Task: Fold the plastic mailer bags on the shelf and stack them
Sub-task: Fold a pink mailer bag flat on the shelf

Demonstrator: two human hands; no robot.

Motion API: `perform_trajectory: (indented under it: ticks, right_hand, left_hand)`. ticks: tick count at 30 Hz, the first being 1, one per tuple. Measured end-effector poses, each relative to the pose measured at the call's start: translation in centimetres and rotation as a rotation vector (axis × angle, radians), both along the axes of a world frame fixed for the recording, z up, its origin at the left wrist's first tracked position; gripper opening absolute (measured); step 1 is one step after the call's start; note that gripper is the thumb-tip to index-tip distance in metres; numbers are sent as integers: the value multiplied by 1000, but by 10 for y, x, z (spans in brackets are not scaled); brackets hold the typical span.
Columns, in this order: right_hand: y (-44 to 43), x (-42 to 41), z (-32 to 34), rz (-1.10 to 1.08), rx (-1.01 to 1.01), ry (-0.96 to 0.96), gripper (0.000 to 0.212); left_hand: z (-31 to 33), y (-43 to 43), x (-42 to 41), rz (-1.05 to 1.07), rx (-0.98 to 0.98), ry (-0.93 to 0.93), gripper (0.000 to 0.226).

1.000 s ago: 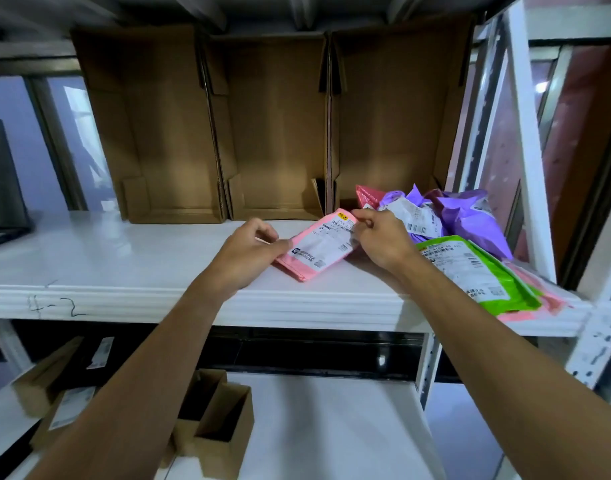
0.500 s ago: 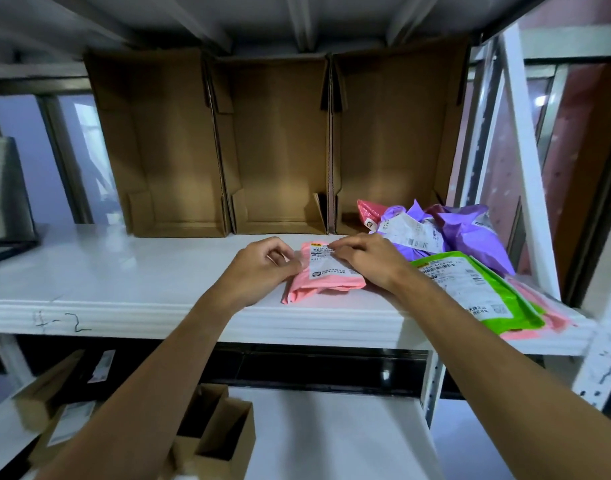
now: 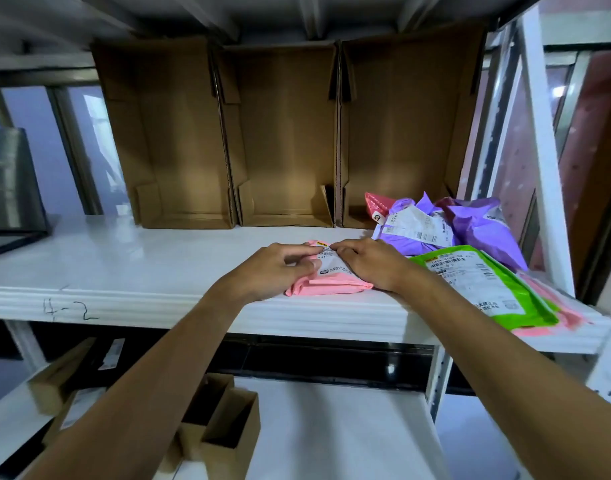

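Head view: both hands rest on the pink mailer (image 3: 332, 288), fingertips meeting at its far edge. The left hand (image 3: 274, 270) pinches it between thumb and fingers; the right hand (image 3: 371, 266) curls its fingers down onto the fold. The slick plastic may well spring open once that pressure lifts. The bag also lies under the hands near the front lip of the shelf (image 3: 141, 265), so a pull toward the wrists could slide it off. It looks like a small, puffy folded packet, white label up. The unfolded purple mailer (image 3: 477, 223) and green mailer (image 3: 487, 289) lie just right of the right hand.
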State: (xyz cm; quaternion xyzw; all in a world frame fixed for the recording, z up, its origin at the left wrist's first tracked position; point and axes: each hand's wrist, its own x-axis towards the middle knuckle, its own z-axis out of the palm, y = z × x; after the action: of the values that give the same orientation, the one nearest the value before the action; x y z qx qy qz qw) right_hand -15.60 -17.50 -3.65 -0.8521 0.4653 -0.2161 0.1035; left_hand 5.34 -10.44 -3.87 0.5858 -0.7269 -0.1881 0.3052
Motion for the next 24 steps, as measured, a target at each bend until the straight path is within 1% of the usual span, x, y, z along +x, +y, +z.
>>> perform_trajectory:
  ticks: [2, 5, 9, 12, 13, 15, 17, 19, 21, 24]
  right_hand:
    - [-3, 2, -2, 15, 6, 120, 45]
    - [-5, 5, -2, 44, 25, 283, 49]
    - [-11, 4, -2, 52, 41, 324, 51]
    - [-5, 4, 3, 61, 120, 255, 53]
    - [-1, 5, 7, 63, 150, 234, 53]
    - [5, 10, 15, 51, 173, 265, 50]
    - [11, 16, 15, 8, 124, 278, 46]
    - [16, 18, 10, -40, 36, 235, 41]
    - [19, 16, 4, -51, -27, 138, 37]
    - [24, 11, 4, -22, 63, -62, 36]
  left_hand:
    - [2, 3, -3, 11, 3, -12, 45]
    - [7, 9, -10, 42, 16, -77, 62]
    - [9, 12, -13, 40, 30, -127, 80]
    - [9, 12, -14, 54, 47, -141, 91]
    - [10, 12, -14, 54, 52, -145, 91]
    - [11, 12, -15, 59, 62, -144, 88]
    - [11, 11, -15, 59, 61, -142, 89]
    - [11, 11, -15, 53, 56, -134, 90]
    - [10, 10, -14, 54, 46, -120, 89]
    - [9, 9, -11, 45, 39, -102, 89]
